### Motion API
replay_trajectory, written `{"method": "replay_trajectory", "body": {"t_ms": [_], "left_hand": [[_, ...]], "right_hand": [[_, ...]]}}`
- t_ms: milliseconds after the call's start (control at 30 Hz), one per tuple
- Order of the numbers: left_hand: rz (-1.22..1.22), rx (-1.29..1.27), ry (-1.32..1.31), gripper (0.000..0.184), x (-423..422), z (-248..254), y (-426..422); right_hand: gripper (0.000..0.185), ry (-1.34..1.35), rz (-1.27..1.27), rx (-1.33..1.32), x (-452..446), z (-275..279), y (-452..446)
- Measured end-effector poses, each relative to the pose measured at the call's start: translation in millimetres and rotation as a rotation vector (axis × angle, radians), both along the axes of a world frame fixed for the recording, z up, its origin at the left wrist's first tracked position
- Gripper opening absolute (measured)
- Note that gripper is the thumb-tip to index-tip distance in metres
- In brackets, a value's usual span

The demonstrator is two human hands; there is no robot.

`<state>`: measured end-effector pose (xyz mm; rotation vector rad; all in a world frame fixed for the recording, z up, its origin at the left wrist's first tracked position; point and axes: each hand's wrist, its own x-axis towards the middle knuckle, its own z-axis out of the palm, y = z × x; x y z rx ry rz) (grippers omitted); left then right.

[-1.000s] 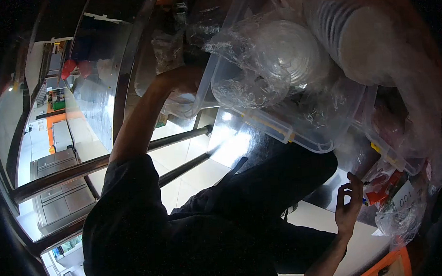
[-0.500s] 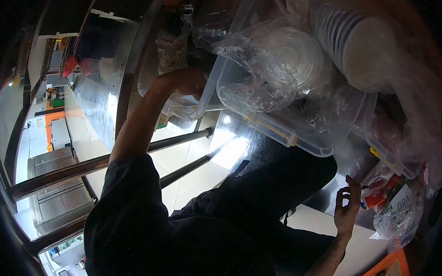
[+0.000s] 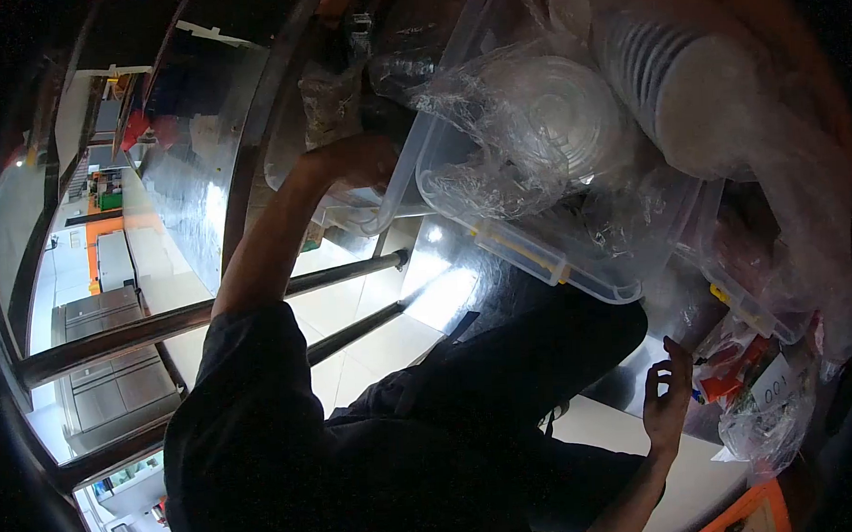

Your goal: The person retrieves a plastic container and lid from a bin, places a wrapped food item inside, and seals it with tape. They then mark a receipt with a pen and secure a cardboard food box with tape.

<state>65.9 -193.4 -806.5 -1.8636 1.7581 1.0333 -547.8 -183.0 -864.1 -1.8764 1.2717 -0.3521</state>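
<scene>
My left hand (image 3: 360,161) reaches in beside a clear plastic bin (image 3: 579,276) with yellow latches. Its fingers are hidden in shadow behind the bin's end wall, so what they touch does not show. Inside the bin lie clear round plastic lids or bowls (image 3: 572,117) in crinkled wrap. A bagged stack of white cups or bowls (image 3: 699,102) leans at its right. My right hand (image 3: 668,403) hangs near my knee with fingers loosely bent and apart, holding nothing. Closest to it is a clear bag of red packets (image 3: 726,381) with a white label.
Metal rails (image 3: 350,271) cross under my left arm. Another clear bin (image 3: 751,314) with a yellow latch stands at the right. A bagged item (image 3: 331,104) sits behind my left hand. Steel cabinets (image 3: 107,356) stand across the room at the left.
Both hands keep nearly the same place and pose. The view has shifted very slightly; the bins and bags look unmoved.
</scene>
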Motion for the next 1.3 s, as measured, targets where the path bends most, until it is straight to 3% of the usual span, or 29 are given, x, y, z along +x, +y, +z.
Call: {"method": "replay_trajectory", "body": {"t_ms": [67, 133, 267, 333, 433, 533, 667, 733, 833, 900, 967, 1033, 1167, 1233, 1267, 1300], "left_hand": [[0.021, -0.129, 0.029, 0.021, 5, -10, 10], [-0.217, -0.364, -0.145, 0.019, 8, -14, 17], [-0.298, -0.485, -0.375, 0.019, 3, -9, 19], [0.168, -0.467, -0.15, 0.018, -8, 20, 4], [0.318, -0.52, -0.062, 0.02, 14, 27, 7], [0.39, -0.507, 0.123, 0.023, 31, 41, 5], [0.461, -0.354, -0.064, 0.025, 27, 49, -1], [0.509, -0.364, 0.217, 0.024, 41, 36, 8], [0.504, -0.47, 0.435, 0.023, 42, 28, 13], [0.55, -0.464, 0.411, 0.022, 44, 26, 11], [0.603, -0.462, 0.387, 0.022, 35, 30, 12], [0.736, -0.494, 0.379, 0.025, 23, 39, 12], [0.484, -0.493, 0.33, 0.026, 48, 35, 12], [0.617, -0.56, 0.684, 0.026, 48, 39, 13], [0.596, -0.531, 0.677, 0.026, 49, 43, 11], [0.431, -0.727, 0.376, 0.025, 47, 46, 10]], "right_hand": [[0.048, 0.001, 0.004, -0.01, 0, 1, -1], [0.056, 0.002, -0.001, 0.076, 1, 4, -3], [0.056, 0.001, -0.009, 0.079, 0, 2, -3], [0.055, 0.003, -0.02, 0.059, 2, 4, -4], [0.05, -0.018, 0.015, -0.133, 14, 18, -4], [0.042, -0.156, 0.01, -0.189, 42, 37, 6], [0.034, -0.226, 0.071, -0.147, 81, 65, 9], [0.035, -0.318, 0.092, -0.148, 113, 78, 11], [0.036, -0.521, 0.21, -0.217, 195, 102, 15], [0.038, -0.589, 0.326, -0.091, 256, 120, 15], [0.031, -0.722, 0.257, -0.125, 323, 109, 17], [0.058, -0.458, 0.356, -0.426, 371, 91, 12], [0.047, -0.228, 0.22, -0.535, 428, 61, 14], [0.051, 0.043, 0.359, -0.481, 435, 63, 14], [0.043, 0.197, 0.533, -0.368, 431, 79, 6], [0.043, 0.192, 0.506, -0.336, 436, 71, 14]]}}
